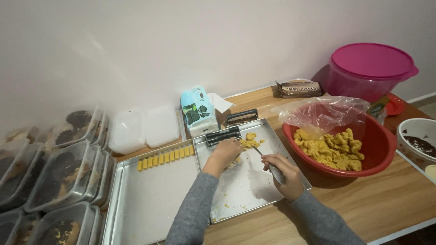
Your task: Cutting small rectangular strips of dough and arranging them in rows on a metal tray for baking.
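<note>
While the left hand [225, 152] is pressing down flat on yellow dough [247, 141] in the small tray [245, 190], the right hand [282, 173] is gripping a knife [267, 162] — blade touching dough — beside the red bowl [381, 149].

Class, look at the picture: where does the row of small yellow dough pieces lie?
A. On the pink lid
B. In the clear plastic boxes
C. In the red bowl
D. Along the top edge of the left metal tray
D: the row of dough pieces lies along the top edge of the left metal tray.
</note>
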